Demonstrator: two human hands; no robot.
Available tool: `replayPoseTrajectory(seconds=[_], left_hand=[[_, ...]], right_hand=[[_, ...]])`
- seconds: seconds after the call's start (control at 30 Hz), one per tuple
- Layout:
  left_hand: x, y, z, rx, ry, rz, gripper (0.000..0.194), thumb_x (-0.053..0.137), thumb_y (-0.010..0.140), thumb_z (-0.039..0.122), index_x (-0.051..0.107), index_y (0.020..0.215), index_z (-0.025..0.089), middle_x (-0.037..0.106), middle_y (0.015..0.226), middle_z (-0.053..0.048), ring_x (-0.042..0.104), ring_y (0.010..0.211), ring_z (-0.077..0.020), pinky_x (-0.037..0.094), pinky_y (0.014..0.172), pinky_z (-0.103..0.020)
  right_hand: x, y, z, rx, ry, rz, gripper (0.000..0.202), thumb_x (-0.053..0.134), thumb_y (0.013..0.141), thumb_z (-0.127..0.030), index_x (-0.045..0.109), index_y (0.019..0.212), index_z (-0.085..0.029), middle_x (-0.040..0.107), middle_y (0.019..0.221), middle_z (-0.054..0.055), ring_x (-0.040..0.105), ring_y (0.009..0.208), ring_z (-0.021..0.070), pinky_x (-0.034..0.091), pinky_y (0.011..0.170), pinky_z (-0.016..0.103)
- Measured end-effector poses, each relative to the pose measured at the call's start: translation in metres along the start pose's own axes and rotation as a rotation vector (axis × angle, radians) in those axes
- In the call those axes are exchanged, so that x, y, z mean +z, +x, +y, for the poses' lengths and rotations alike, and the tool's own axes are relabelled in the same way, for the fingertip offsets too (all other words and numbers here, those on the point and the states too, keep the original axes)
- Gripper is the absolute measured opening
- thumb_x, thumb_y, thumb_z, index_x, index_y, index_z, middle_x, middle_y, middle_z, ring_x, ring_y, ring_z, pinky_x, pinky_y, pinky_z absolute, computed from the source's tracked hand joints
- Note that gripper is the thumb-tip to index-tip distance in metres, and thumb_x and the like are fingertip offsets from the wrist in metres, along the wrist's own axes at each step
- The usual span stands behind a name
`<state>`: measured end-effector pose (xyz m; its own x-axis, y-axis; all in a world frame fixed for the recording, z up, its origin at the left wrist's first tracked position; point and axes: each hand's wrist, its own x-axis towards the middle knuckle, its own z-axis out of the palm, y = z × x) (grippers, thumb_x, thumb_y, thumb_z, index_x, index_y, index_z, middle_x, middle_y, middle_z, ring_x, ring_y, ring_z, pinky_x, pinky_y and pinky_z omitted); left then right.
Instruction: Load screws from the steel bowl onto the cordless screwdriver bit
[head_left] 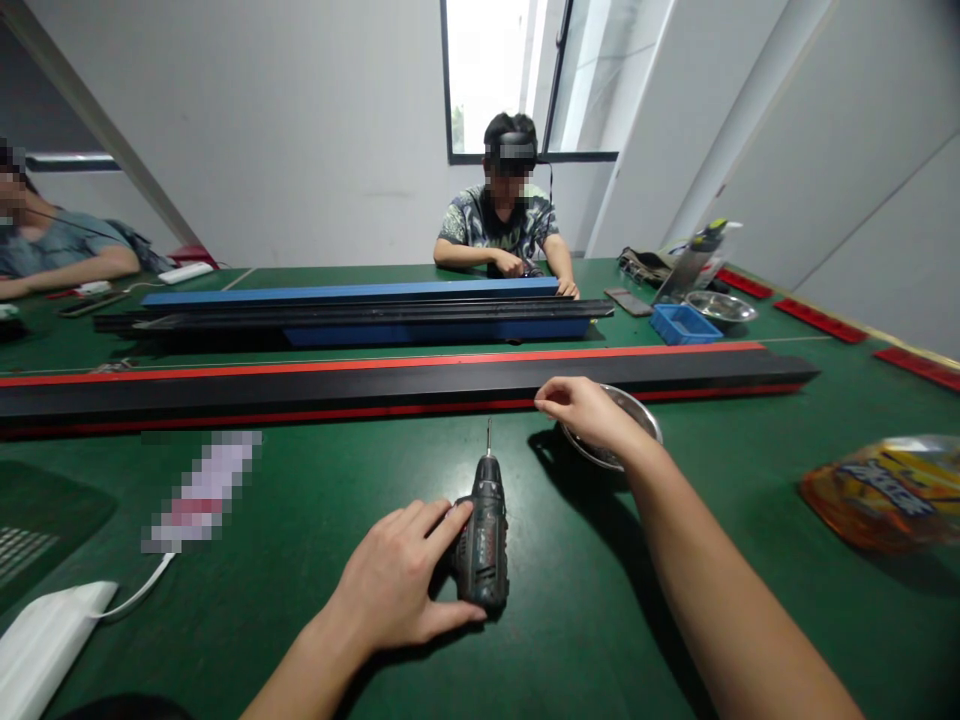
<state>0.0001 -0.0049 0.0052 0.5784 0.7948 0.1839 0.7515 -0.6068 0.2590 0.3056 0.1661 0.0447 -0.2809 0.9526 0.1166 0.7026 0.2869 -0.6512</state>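
Observation:
A dark power drill [484,545] lies on the green table, its long bit pointing away from me. Around its left side and rear is my left hand [401,570], thumb at the back end and fingers along the body. My right hand [589,408] is raised over a round metal bowl [646,415], its fingers pinched together near the long black and red beam [420,385]. Whatever those fingertips hold, if anything, is too small to make out. The bowl's contents are mostly hidden by my hand.
Behind the beam lie stacked blue and black bars [360,312], with a person [499,215] beyond them. A blue tray [684,325] and another bowl stand back right. An orange packet [877,495] lies right; a white power strip [56,640] and cable lie left.

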Motion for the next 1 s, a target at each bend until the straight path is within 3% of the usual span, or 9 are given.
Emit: replayPoseTrajectory(seconds=[0.2, 0.5, 0.7, 0.83, 1.0], left_hand=[[0.000, -0.001, 0.001, 0.025, -0.010, 0.008, 0.099, 0.082, 0.073, 0.071, 0.049, 0.149, 0.017, 0.066, 0.134, -0.017, 0.067, 0.108, -0.0358, 0.058, 0.092, -0.052], [-0.001, 0.001, 0.003, 0.029, -0.015, 0.015, 0.098, 0.083, 0.072, 0.070, 0.050, 0.148, 0.017, 0.067, 0.133, -0.017, 0.068, 0.107, -0.0353, 0.058, 0.092, -0.052], [-0.001, 0.000, 0.003, 0.020, -0.015, 0.009, 0.098, 0.082, 0.072, 0.071, 0.050, 0.148, 0.018, 0.067, 0.132, -0.017, 0.068, 0.108, -0.0357, 0.058, 0.093, -0.051], [-0.001, 0.000, 0.003, 0.025, -0.013, 0.006, 0.097, 0.081, 0.073, 0.071, 0.050, 0.148, 0.017, 0.067, 0.132, -0.017, 0.068, 0.107, -0.0354, 0.058, 0.091, -0.052], [-0.002, 0.000, 0.003, 0.020, -0.015, 0.004, 0.097, 0.081, 0.073, 0.071, 0.049, 0.149, 0.019, 0.066, 0.133, -0.016, 0.068, 0.107, -0.0349, 0.058, 0.093, -0.051]], right_hand=[[0.051, 0.004, -0.014, -0.055, 0.169, -0.013, 0.013, 0.067, 0.093, -0.019, 0.080, 0.094, -0.019, 0.080, 0.093, 0.006, 0.073, 0.081, 0.0197, 0.052, 0.074, 0.027], [0.094, 0.005, -0.009, 0.052, 0.308, 0.182, 0.012, 0.070, 0.089, -0.015, 0.081, 0.092, -0.019, 0.081, 0.096, 0.007, 0.076, 0.090, 0.0215, 0.058, 0.084, 0.030], [0.111, 0.007, 0.005, 0.108, 0.421, 0.264, 0.012, 0.073, 0.085, -0.023, 0.081, 0.092, -0.018, 0.082, 0.095, 0.008, 0.077, 0.088, 0.0239, 0.059, 0.087, 0.036], [0.114, 0.009, 0.011, 0.158, 0.546, 0.238, 0.022, 0.074, 0.083, -0.031, 0.081, 0.094, -0.014, 0.081, 0.090, 0.011, 0.076, 0.081, 0.0235, 0.060, 0.076, 0.033], [0.114, 0.010, 0.013, 0.173, 0.605, 0.197, 0.038, 0.064, 0.091, -0.047, 0.080, 0.088, -0.013, 0.079, 0.085, 0.012, 0.073, 0.072, 0.0217, 0.054, 0.060, 0.028]])
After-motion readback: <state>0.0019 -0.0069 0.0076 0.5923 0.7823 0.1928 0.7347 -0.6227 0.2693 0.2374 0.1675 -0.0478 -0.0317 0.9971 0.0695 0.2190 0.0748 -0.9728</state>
